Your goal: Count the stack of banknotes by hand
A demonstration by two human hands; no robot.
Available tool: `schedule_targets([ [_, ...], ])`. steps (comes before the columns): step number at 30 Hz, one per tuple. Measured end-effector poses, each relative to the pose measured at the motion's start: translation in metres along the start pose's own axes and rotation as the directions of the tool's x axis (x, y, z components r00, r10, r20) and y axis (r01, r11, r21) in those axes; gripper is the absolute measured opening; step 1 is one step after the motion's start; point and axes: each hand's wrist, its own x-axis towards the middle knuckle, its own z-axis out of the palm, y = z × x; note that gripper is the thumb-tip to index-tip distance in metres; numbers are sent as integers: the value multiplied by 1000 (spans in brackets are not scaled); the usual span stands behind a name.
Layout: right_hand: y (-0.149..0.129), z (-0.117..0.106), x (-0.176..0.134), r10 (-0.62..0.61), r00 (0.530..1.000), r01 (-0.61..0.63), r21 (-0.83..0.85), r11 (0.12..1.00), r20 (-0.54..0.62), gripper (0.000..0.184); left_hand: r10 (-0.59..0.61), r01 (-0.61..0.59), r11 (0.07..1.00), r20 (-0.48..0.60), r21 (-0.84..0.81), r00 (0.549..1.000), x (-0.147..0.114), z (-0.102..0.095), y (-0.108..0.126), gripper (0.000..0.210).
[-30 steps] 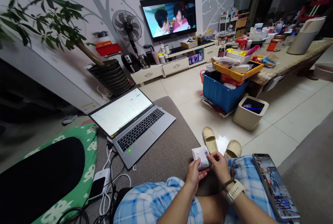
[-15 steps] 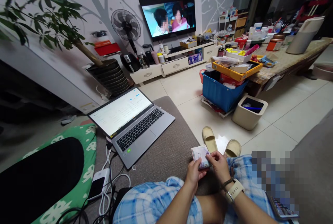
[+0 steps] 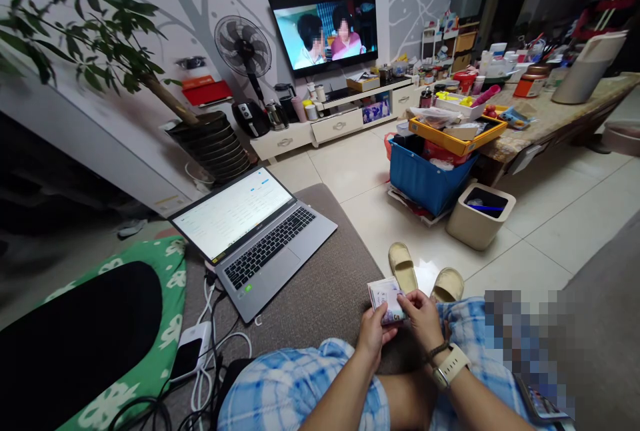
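A small stack of banknotes (image 3: 384,294) is held in front of my lap, a figure 5 showing near its lower corner. My left hand (image 3: 373,333) is closed around the near left side of the stack, thumb on top. The right edge is pinched by my right hand (image 3: 421,314), its thumb and fingertips on the notes; a watch with a pale strap sits on that wrist. How many notes there are I cannot tell. Beneath my hands are my blue plaid shorts (image 3: 300,384).
An open laptop (image 3: 270,264) rests on the grey-brown seat (image 3: 330,284), with cables and a white power bank (image 3: 193,351) beside it. Yellowish slippers (image 3: 403,267) lie on the tiled floor. Farther off stand a beige bin (image 3: 475,234), a blue crate (image 3: 425,174) and a cluttered table (image 3: 540,117).
Both hands stay in nearly the same place on the banknotes. My right fingertips have shifted very slightly to the right along the stack.
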Motion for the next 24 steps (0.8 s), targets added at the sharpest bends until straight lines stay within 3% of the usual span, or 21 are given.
schedule_targets([
  [9,0,-2,-1,-25,1000,26,-55,998,11,55,-36,35,999,-40,-26,999,-4,6,7,33],
  [19,-5,1,-2,-41,999,42,10,999,-5,50,-74,68,995,-76,-76,994,-10,11,15,29],
  [24,-5,-1,-4,-67,997,68,-13,998,45,45,-102,89,985,-88,-148,991,-10,11,20,29],
])
